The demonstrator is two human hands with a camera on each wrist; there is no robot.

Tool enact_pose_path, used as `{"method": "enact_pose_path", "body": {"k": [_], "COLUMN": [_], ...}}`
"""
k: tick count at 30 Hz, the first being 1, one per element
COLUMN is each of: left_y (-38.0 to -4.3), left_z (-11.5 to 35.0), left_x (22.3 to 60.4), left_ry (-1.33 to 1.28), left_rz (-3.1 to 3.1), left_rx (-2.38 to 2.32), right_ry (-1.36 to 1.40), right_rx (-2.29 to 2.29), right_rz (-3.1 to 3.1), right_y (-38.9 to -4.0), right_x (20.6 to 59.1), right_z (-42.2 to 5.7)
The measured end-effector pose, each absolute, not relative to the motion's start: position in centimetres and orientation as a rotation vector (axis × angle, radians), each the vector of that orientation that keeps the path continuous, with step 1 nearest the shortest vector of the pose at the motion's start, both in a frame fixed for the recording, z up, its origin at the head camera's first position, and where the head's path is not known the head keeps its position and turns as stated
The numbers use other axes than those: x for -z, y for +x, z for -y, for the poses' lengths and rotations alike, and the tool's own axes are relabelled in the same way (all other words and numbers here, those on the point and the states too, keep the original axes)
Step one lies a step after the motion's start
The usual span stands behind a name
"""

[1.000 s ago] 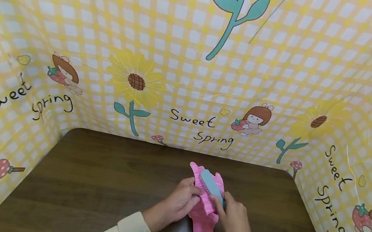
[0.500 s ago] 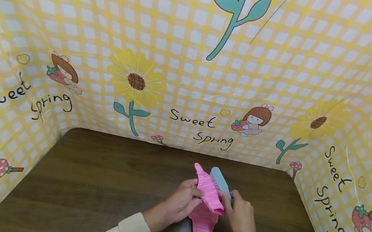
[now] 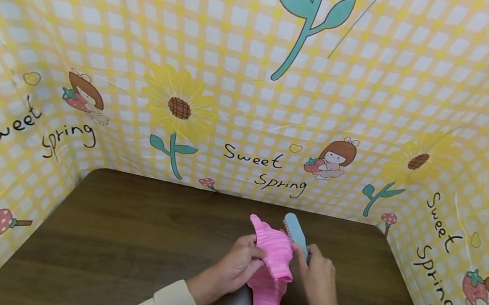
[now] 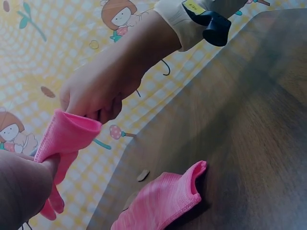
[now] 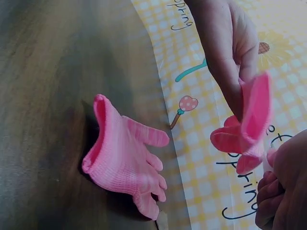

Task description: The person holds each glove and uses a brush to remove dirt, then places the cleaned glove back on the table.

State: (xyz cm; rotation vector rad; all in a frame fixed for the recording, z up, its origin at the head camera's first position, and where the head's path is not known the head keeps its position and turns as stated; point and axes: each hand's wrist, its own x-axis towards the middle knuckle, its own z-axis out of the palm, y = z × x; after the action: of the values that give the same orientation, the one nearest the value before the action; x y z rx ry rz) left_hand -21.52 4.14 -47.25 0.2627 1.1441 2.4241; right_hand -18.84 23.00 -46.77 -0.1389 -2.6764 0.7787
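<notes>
My left hand [image 3: 237, 263] pinches a pink knitted glove [image 3: 275, 250] by its side edge, holding it above the table with the cuff toward me. A second pink glove [image 5: 124, 158] lies on the table beneath it, its cuff gaping in both wrist views. Just right of the held glove, my right hand [image 3: 319, 281] grips a light blue brush [image 3: 295, 228] by its handle. The bristles face left toward the glove; whether they touch it I cannot tell. The brush is hidden in the left wrist view, where the right hand [image 4: 100, 91] shows with curled fingers.
The dark wooden table [image 3: 133, 240] is enclosed at the back and sides by a yellow checked cloth [image 3: 233, 95] printed with flowers and lettering. A small pale flat piece [image 4: 143, 175] lies on the table near the lower glove.
The brush has moved from over the glove's middle to its right side, away from the left hand. The left hand keeps its hold, and the glove's surface now shows uncovered.
</notes>
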Motion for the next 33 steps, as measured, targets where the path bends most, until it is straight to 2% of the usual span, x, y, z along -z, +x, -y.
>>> {"method": "enact_pose_path", "body": {"k": [5, 11, 14, 33], "left_y": [-21.5, -21.6, -21.5, -20.9], "left_z": [-3.4, -3.2, -3.2, -4.1], "left_x": [47.4, 47.3, 47.1, 46.9], "left_ry": [0.206, 0.205, 0.215, 0.267], "left_rz": [-1.164, -1.138, -1.122, -1.123], "left_rx": [-2.452, -2.462, -2.456, -2.417], "right_ry": [-0.141, 0.156, 0.221, -0.079], "right_rx": [-0.832, -0.779, -0.745, -0.755], "right_rz": [2.68, 2.64, 2.622, 2.691], "right_y": [-18.6, -17.0, -16.8, -17.8], "right_x": [46.3, 46.4, 46.7, 46.3], "right_z": [-22.4, -20.4, -19.9, -21.9]}}
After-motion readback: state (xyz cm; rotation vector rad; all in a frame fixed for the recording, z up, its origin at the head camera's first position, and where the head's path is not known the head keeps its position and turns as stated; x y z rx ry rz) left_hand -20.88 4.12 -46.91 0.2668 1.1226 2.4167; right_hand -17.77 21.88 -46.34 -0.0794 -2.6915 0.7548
